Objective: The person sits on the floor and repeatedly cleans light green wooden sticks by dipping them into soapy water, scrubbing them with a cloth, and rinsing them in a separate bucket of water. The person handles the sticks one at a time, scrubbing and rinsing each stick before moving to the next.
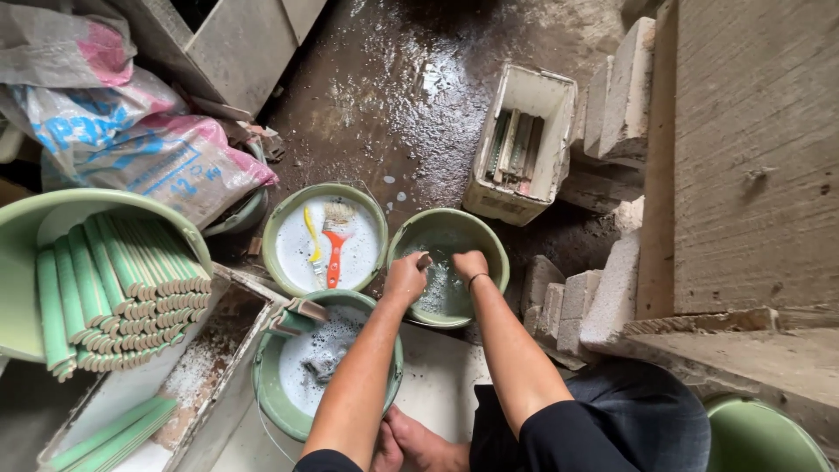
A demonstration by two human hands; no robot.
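Note:
Both of my hands reach into a green bucket [489, 240] of cloudy water on the wet floor. My left hand [406, 278] is closed around a small dark piece at the bucket's near-left rim. My right hand [471, 264] is clenched just to its right, above the water, with a thin band on the wrist; what it holds is hidden. A second green bucket [271, 385] with foamy white liquid sits under my left forearm, a green tile resting on its rim [295, 316]. A third bucket [278, 229] of white liquid holds an orange-handled brush [334, 240].
A large green tub [26, 227] at left is stacked with several green tiles [122, 288]. Printed sacks [131, 140] lie behind it. A white crate [524, 144] with tiles stands beyond the buckets. Concrete blocks [603, 288] and a board [752, 157] fill the right side.

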